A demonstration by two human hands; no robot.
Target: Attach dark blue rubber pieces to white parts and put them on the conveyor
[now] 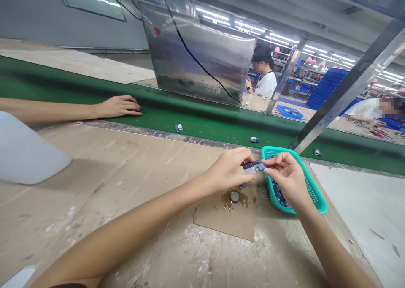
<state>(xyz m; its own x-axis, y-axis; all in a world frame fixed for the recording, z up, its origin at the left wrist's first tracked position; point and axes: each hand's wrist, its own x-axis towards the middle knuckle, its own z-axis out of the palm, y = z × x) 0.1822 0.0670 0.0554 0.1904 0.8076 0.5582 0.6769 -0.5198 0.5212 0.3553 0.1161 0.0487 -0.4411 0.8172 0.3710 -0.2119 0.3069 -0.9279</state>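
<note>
Fingers closed, my left hand (228, 168) grips a small dark blue and white plastic part (250, 169). Opposite it, my right hand (288, 175) pinches a smaller blue plastic piece (261, 167) between thumb and fingertips. The two pieces meet or nearly meet; I cannot tell whether they are joined. Just below my left hand, another blue piece (242, 186) shows in part. A crimped metal bottle cap (234, 196) lies in a wet brown stain on a cardboard sheet (221, 220). Beneath my right hand stands a turquoise basket (318, 201) of small blue pieces.
Beyond the table, a green conveyor belt (215, 129) carries blue and white parts (179, 128). Another person's hand (118, 106) rests on it at left. A slanted metal post (341, 89) rises behind the basket. Other people (267, 83) sit across the belt.
</note>
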